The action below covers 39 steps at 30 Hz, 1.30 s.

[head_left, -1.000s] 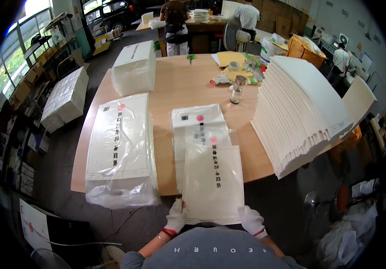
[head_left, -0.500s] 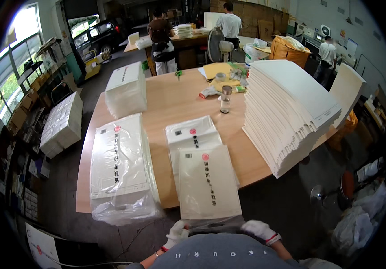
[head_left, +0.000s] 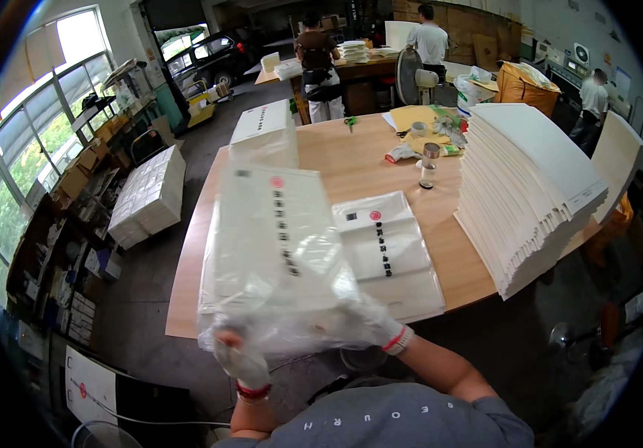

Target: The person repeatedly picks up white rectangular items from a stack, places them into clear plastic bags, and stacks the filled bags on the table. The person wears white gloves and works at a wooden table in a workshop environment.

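Observation:
A white printed paper packet in a transparent plastic bag (head_left: 276,231), somewhat blurred, is held over the left stack of bagged packets (head_left: 208,261), most of which it hides. My left hand (head_left: 242,360), in a white glove, grips the bag's loose plastic near its left front corner. On the right side of that same edge, my gloved right hand (head_left: 372,319) is closed on the plastic; its fingertips are smeared by motion. Beside the held bag, more bagged packets (head_left: 400,261) lie on the wooden table (head_left: 351,160).
A tall stack of white paper sheets (head_left: 534,194) stands at the table's right. Another bagged stack (head_left: 263,142) is at the back left. Farther back are a glass jar (head_left: 429,166), gloves (head_left: 402,153) and green scissors (head_left: 350,123). Several people work beyond, near a fan (head_left: 409,78).
Both hands have lifted the top bagged packet off the middle pile and carried it left, over the left stack. The view has swung a little left.

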Available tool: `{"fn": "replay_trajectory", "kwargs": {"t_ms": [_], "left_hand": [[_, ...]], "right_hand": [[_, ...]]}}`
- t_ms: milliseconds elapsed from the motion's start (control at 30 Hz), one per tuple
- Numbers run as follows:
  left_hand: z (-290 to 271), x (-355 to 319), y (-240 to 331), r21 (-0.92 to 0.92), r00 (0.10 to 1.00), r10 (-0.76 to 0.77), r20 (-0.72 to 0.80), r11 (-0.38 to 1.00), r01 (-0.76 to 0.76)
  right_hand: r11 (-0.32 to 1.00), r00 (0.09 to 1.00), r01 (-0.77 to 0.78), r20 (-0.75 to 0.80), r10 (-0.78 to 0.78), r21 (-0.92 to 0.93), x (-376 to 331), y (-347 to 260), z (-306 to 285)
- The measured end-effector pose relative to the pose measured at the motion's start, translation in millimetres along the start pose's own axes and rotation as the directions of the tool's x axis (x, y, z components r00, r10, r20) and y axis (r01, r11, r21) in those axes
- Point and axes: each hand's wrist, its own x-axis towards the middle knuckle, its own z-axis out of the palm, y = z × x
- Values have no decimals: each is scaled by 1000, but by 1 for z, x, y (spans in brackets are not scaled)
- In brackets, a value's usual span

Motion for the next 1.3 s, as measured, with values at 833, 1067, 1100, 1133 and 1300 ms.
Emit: {"fn": "replay_trajectory", "kwargs": {"t_ms": [833,1067,1100,1133,1300], "left_hand": [[-177,177,-133,482,369,-929,-24,312,818],[-118,179,-87,923,535,-814,-227,-5,385],[-108,166,-73,999,785,-619,18,-18,-37],[-97,154,-59,888,846,-393,361,-132,-440],[-110,-29,-71,715,578,-475,664,178,-676]], "right_hand": [[800,950,-183,-313,-6,-572,227,39,41],[928,966,7,-239,-103,-372,199,51,44],[932,951,119,-230,-206,-341,182,51,49],[818,939,190,-144,-314,-543,160,60,45],[517,946,229,313,80,-825,-5,90,-5]]}}
